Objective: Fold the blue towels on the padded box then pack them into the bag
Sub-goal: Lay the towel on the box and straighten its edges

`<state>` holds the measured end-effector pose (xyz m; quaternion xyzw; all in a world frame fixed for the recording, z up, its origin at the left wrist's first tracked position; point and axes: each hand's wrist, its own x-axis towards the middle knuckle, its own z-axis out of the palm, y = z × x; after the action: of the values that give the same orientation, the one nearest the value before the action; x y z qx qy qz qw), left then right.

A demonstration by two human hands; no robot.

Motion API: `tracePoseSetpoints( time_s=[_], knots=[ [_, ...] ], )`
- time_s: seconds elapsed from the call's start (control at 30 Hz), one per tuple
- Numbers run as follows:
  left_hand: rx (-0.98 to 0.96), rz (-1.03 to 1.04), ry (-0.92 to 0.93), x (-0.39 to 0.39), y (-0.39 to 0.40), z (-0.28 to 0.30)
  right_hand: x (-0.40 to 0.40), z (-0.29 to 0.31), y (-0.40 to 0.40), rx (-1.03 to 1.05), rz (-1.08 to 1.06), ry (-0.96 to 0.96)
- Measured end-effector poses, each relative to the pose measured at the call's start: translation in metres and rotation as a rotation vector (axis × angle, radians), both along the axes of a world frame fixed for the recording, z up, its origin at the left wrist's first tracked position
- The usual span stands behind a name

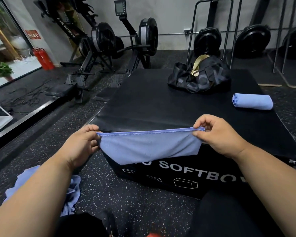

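A blue towel [149, 147] hangs stretched between my hands, in front of the near edge of the black padded box [161, 103]. My left hand [83, 145] pinches its left top corner and my right hand [217, 134] pinches its right top corner. A folded blue towel [253, 101] lies on the box's right side. The black bag [199, 77] with a gold strap sits open at the box's far right. More crumpled blue towels [72, 189] lie on the floor under my left arm.
Rowing machines [109, 45] stand behind the box at the left and middle. Black fan bikes and metal frames [210, 40] line the back wall on the right. A red fire extinguisher [43, 59] stands by the glass wall. My knees are at the bottom edge.
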<state>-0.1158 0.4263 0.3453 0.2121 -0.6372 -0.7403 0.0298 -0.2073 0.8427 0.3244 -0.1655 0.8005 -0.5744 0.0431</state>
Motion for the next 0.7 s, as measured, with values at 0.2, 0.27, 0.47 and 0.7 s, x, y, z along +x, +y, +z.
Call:
tracePoseSetpoints(
  time_s=[0.2, 0.27, 0.47, 0.7],
  knots=[
    [0.017, -0.014, -0.030, -0.055, 0.019, -0.011, -0.044, 0.003, 0.019, 0.122, -0.068, 0.042],
    [0.015, -0.041, -0.037, -0.079, 0.028, -0.010, -0.066, 0.010, 0.027, 0.184, -0.112, 0.066],
    [-0.018, -0.051, -0.106, -0.164, 0.047, -0.023, -0.158, 0.016, 0.036, 0.233, -0.179, 0.018],
    [-0.193, -0.122, -0.216, -0.224, 0.040, -0.078, -0.239, -0.071, 0.018, 0.316, -0.191, -0.100]
  ],
)
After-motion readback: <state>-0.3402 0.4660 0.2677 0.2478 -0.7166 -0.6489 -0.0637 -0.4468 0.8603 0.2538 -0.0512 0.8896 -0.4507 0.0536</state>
